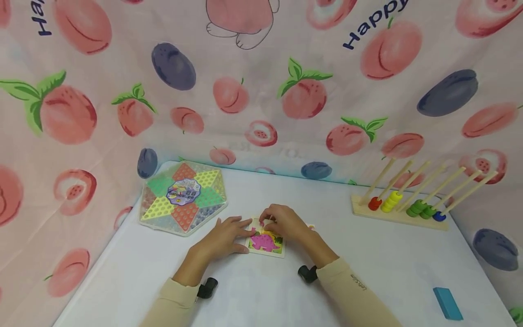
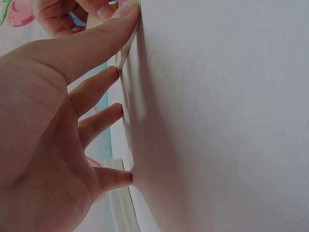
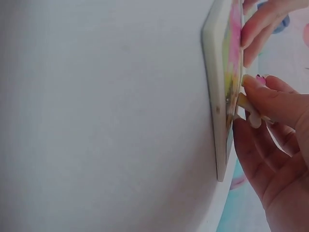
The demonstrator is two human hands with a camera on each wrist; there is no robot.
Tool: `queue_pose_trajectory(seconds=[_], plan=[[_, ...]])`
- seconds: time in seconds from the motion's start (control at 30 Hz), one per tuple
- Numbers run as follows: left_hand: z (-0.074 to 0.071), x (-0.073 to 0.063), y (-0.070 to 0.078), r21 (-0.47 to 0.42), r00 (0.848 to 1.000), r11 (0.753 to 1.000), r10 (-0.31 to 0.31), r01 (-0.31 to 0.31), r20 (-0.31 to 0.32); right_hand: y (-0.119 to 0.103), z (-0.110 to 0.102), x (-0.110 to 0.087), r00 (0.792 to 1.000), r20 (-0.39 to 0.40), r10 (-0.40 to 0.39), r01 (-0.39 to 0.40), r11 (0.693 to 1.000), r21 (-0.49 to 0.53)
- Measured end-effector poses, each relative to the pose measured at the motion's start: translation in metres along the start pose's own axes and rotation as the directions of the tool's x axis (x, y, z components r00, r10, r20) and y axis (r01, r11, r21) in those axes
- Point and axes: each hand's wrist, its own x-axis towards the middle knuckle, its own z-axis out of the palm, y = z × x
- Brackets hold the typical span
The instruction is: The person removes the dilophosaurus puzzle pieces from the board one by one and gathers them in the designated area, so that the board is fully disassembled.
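Observation:
A small wooden jigsaw puzzle (image 1: 264, 243) with a pink dinosaur picture lies flat on the white table between the hands. My left hand (image 1: 222, 238) spreads its fingers at the puzzle's left side, the thumb at its near left corner and a fingertip over the picture. From above, my right hand (image 1: 285, 222) pinches a puzzle piece (image 3: 254, 116) between thumb and fingers over the far part of the board. In the right wrist view that piece is tilted, close to the board's surface. The right hand hides part of the board in the head view.
At the back left lies a hexagonal Chinese checkers board (image 1: 184, 197). A wooden bead-counting rack (image 1: 400, 218) with upright rods stands at the back right. The blue block (image 1: 448, 303) is near the right edge. Something small and yellowish (image 1: 312, 227) shows behind the right wrist.

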Motion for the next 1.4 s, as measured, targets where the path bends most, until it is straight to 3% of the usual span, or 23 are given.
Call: queue_pose_trajectory(seconds=[0.2,0.4,0.53,0.7,0.93,1.17,1.4], plan=[[0.001,-0.001,0.001,0.000,1.000,1.000,0.016,-0.016,-0.007,0.001,-0.008,-0.007,0.997,-0.043,0.059,-0.055,0.994,0.090],[0.001,-0.001,0.002,0.005,1.000,1.000,0.015,-0.015,-0.010,0.008,-0.030,-0.019,0.994,-0.069,0.082,-0.071,0.987,0.147],[0.000,-0.001,0.002,-0.004,1.000,1.000,0.023,-0.023,-0.007,0.022,-0.047,-0.034,0.989,-0.082,0.120,-0.097,0.966,0.241],[-0.002,0.001,0.003,-0.008,1.000,1.000,0.016,-0.016,-0.017,0.045,-0.066,-0.055,0.971,-0.172,0.166,-0.107,0.945,0.308],[0.000,0.000,0.002,-0.005,1.000,1.000,0.016,-0.016,-0.002,0.075,-0.081,-0.088,0.925,-0.260,0.277,-0.175,0.918,0.356],[0.000,0.000,0.002,0.009,1.000,1.000,0.023,-0.023,-0.004,0.096,-0.083,-0.111,0.922,-0.252,0.293,-0.203,0.922,0.329],[0.001,0.001,0.001,0.014,1.000,0.999,0.030,-0.030,-0.006,0.106,-0.075,-0.115,0.924,-0.197,0.328,-0.261,0.916,0.305]])
